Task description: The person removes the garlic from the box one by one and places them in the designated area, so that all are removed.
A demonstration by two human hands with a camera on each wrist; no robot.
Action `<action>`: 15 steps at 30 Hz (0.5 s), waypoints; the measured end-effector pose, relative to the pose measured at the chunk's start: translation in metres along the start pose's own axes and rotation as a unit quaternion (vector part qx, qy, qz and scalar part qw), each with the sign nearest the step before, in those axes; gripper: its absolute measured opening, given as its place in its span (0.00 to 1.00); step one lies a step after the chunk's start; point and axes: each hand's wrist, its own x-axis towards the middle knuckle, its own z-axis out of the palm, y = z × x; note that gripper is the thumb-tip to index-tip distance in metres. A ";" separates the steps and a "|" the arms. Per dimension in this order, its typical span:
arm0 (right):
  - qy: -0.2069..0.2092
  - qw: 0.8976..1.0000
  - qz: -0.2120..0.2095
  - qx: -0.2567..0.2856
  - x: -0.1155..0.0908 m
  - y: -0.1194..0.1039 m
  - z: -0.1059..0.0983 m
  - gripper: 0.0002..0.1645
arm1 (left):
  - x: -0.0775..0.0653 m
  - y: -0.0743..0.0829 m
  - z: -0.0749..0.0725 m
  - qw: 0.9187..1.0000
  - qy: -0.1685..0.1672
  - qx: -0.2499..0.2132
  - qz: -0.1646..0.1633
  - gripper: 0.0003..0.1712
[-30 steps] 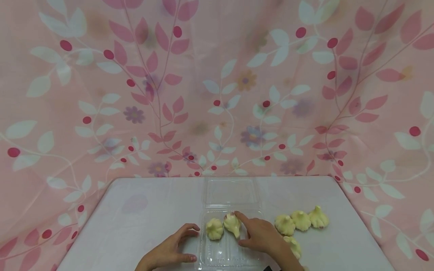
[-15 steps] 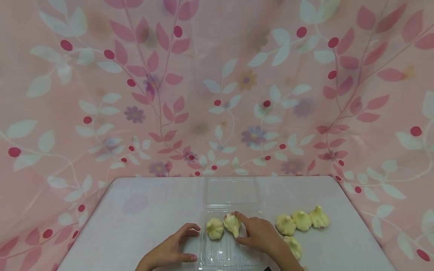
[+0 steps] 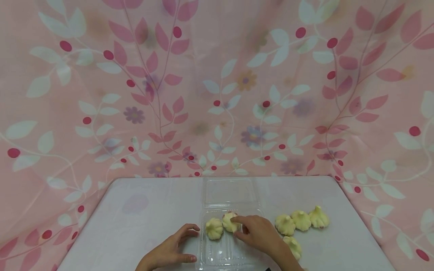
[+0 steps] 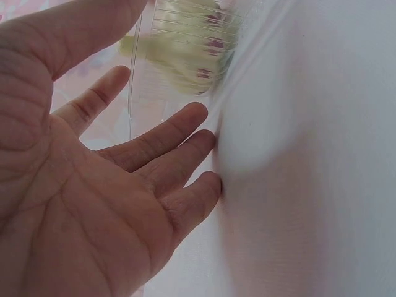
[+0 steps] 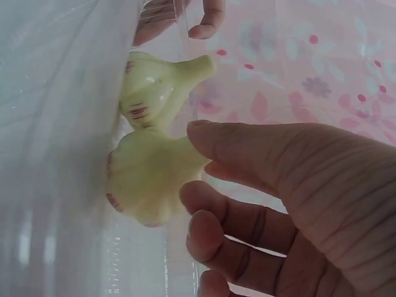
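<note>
Two pale garlic bulbs with reddish streaks sit side by side in a clear plastic clamshell container (image 3: 218, 258), its lid laid back toward the wall. My right hand (image 3: 260, 232) pinches the stem of the right garlic bulb (image 3: 228, 222) between thumb and forefinger. That garlic bulb (image 5: 151, 176) stands stem-up against its neighbour in the right wrist view. The left garlic bulb (image 3: 214, 229) is untouched. Beside the container's left wall, my left hand (image 3: 173, 245) rests on the table, fingers loosely bent and holding nothing; past its fingers a garlic bulb (image 4: 185, 55) shows through the plastic.
Several more garlic bulbs (image 3: 301, 220) lie in a cluster on the white table (image 3: 135, 226) right of the container, one partly behind the right forearm. A pink floral cloth (image 3: 217, 94) hangs behind and at the sides. The container's lid (image 3: 231, 192) lies flat behind it.
The right garlic bulb has gone from lying on its side, stem toward me, to standing stem-up. My right fingers have shifted onto its stem; the left hand has stayed put.
</note>
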 end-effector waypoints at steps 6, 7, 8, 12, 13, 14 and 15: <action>0.016 1.000 0.013 0.019 0.002 0.000 0.001 0.09 | 0.000 0.001 0.000 1.000 0.000 0.002 -0.010 0.43; 0.016 1.000 0.015 0.022 0.003 0.000 0.001 0.09 | 0.000 0.001 0.000 1.000 0.000 0.002 -0.011 0.43; 0.015 0.999 0.017 0.026 0.003 0.000 0.001 0.08 | 0.000 0.002 0.000 1.000 -0.001 0.001 -0.012 0.43; 0.012 0.999 0.020 0.035 0.004 0.001 0.001 0.05 | 0.000 0.002 0.000 1.000 -0.001 0.002 -0.011 0.42; 0.012 0.999 0.021 0.036 0.003 0.001 0.000 0.04 | 0.000 0.001 0.000 1.000 -0.002 0.002 -0.011 0.43; 0.012 0.999 0.022 0.037 0.003 0.001 0.000 0.04 | 0.000 0.001 0.000 1.000 -0.001 0.002 -0.011 0.43; 0.012 0.999 0.022 0.037 0.003 0.001 0.000 0.04 | -0.001 0.000 0.000 1.000 -0.001 0.002 -0.010 0.43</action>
